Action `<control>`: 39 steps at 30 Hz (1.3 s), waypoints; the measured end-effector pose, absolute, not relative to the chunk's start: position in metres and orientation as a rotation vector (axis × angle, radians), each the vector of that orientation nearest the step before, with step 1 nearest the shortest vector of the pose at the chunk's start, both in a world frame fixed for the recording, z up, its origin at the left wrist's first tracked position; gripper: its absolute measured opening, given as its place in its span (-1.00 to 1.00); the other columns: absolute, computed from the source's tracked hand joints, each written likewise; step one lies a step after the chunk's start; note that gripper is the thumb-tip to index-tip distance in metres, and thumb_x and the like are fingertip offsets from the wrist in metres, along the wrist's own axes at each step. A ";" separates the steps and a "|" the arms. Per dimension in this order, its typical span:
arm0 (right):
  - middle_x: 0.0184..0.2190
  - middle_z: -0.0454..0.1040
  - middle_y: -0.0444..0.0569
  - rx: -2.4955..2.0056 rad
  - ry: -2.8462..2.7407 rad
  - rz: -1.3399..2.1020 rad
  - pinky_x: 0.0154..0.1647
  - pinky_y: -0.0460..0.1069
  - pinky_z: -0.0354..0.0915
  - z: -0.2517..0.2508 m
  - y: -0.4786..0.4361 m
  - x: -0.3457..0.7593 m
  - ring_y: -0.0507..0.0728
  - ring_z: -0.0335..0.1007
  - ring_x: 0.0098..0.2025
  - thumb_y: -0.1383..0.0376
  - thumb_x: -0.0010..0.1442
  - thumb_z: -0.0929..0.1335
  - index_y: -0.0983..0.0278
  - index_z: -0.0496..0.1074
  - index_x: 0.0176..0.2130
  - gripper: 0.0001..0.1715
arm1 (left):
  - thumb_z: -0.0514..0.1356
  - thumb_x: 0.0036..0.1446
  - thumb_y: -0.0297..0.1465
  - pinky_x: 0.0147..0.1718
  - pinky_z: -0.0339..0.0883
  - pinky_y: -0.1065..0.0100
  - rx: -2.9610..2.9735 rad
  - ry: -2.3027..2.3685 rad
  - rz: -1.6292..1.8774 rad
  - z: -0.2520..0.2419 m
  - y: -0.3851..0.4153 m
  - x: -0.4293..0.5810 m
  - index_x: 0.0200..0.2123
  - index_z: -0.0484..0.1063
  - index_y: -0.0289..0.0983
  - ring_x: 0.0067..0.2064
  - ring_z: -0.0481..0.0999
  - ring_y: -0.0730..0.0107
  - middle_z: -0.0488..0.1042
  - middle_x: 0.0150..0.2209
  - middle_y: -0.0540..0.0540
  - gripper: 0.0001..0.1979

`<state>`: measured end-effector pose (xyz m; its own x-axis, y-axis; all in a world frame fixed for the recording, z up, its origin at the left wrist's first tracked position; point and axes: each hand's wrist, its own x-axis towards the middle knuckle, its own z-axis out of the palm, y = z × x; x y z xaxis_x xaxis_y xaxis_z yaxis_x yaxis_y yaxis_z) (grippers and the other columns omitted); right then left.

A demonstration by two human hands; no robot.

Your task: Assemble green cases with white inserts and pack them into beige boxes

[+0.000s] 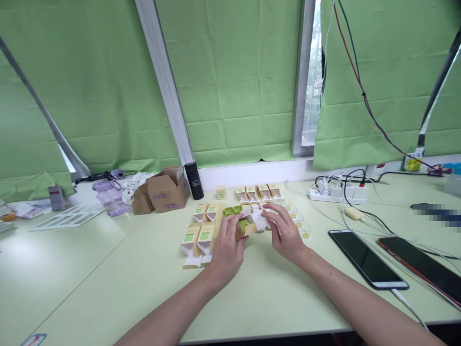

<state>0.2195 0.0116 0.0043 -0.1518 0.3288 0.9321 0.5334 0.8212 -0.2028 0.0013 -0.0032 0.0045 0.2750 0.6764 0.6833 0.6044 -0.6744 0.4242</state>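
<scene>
My left hand (226,247) is closed around a small tan cardboard box (250,230) with its end open. Inside the box, a green piece (244,224) shows. My right hand (287,234) is at the box's white flap (259,219), its fingertips against or very near it and its thumb apart. Left of my left hand lie several flat cartons with green labels (189,238). Green containers (233,210) sit just behind the box. Clear plastic cups with yellow bits (304,229) are partly hidden behind my right hand.
More open cartons (258,192) stand at the back, beside a single carton (221,193). A black bottle (194,181), brown cardboard box (167,191) and purple water bottle (111,198) are back left. A power strip (338,194), cables and two phones (367,258) (427,264) lie right.
</scene>
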 end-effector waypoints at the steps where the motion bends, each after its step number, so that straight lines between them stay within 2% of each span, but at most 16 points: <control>1: 0.16 0.47 0.21 -0.647 -1.768 -0.208 0.13 0.35 0.51 0.004 0.012 0.220 0.33 0.45 0.25 0.49 0.42 0.18 0.12 0.40 0.19 -0.51 | 0.15 0.34 -0.54 0.28 0.39 -0.04 2.441 1.233 1.371 0.004 -0.003 0.001 0.40 0.13 -0.03 0.34 0.38 0.09 0.32 0.26 -0.20 -0.37; 6: 0.05 0.54 0.17 -0.581 -1.816 -0.253 0.10 0.29 0.55 -0.001 0.017 0.220 0.28 0.52 0.15 0.55 0.39 0.13 0.14 0.39 0.20 -0.43 | 0.17 0.34 -0.52 0.30 0.36 -0.04 2.387 1.251 1.363 0.004 -0.002 0.001 0.42 0.11 -0.05 0.36 0.37 0.09 0.31 0.30 -0.21 -0.35; 11: 0.02 0.56 0.16 -0.699 -1.833 -0.224 0.08 0.27 0.54 -0.007 0.023 0.221 0.27 0.51 0.12 0.56 0.36 0.15 0.18 0.39 0.20 -0.43 | 0.24 0.28 -0.51 0.27 0.39 -0.05 2.269 1.284 1.366 0.005 -0.002 0.003 0.33 0.21 -0.08 0.32 0.42 0.06 0.37 0.26 -0.19 -0.40; 17: 0.07 0.55 0.15 -0.739 -1.910 -0.230 0.04 0.28 0.49 -0.003 0.016 0.216 0.31 0.49 0.09 0.50 0.38 0.22 0.16 0.40 0.22 -0.48 | 0.23 0.30 -0.47 0.20 0.47 -0.01 2.199 1.206 1.408 0.004 0.000 0.002 0.32 0.23 -0.05 0.32 0.41 0.08 0.36 0.26 -0.17 -0.43; 27: -0.05 0.54 0.09 -0.675 -1.874 -0.091 -0.05 0.22 0.44 0.005 0.002 0.209 0.29 0.49 -0.01 0.40 0.42 0.27 0.14 0.46 -0.08 -0.78 | 0.24 0.30 -0.47 0.19 0.48 0.02 2.176 1.161 1.429 0.003 0.002 0.002 0.32 0.25 -0.02 0.31 0.43 0.10 0.36 0.25 -0.15 -0.44; 32: -0.11 0.52 0.08 -0.663 -1.866 -0.044 -0.07 0.21 0.42 0.008 -0.002 0.208 0.28 0.46 -0.04 0.40 0.39 0.27 0.16 0.42 -0.20 -0.82 | 0.22 0.26 -0.53 0.20 0.48 0.00 2.172 1.133 1.447 0.002 0.003 0.001 0.31 0.26 -0.02 0.31 0.42 0.08 0.36 0.26 -0.16 -0.40; 36: -0.10 0.51 0.07 -0.669 -1.899 -0.056 -0.06 0.22 0.41 0.008 -0.003 0.208 0.29 0.44 -0.02 0.42 0.33 0.31 0.16 0.41 -0.17 -0.84 | 0.20 0.23 -0.56 0.15 0.52 0.05 2.143 1.135 1.437 0.003 0.002 0.001 0.32 0.26 -0.01 0.30 0.44 0.11 0.35 0.27 -0.16 -0.37; 39: -0.04 0.51 0.09 -0.699 -1.963 -0.106 -0.04 0.25 0.42 0.006 -0.002 0.208 0.32 0.44 0.01 0.41 0.29 0.35 0.15 0.42 -0.06 -0.77 | 0.18 0.21 -0.59 0.13 0.54 0.07 2.128 1.128 1.455 0.005 0.000 0.002 0.31 0.29 -0.02 0.28 0.46 0.12 0.37 0.26 -0.16 -0.36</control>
<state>0.2082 -0.0021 0.0063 -0.3257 0.4261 0.8440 0.5147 0.8287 -0.2197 0.0019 0.0004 0.0047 0.1668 0.7567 0.6321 0.4237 -0.6339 0.6470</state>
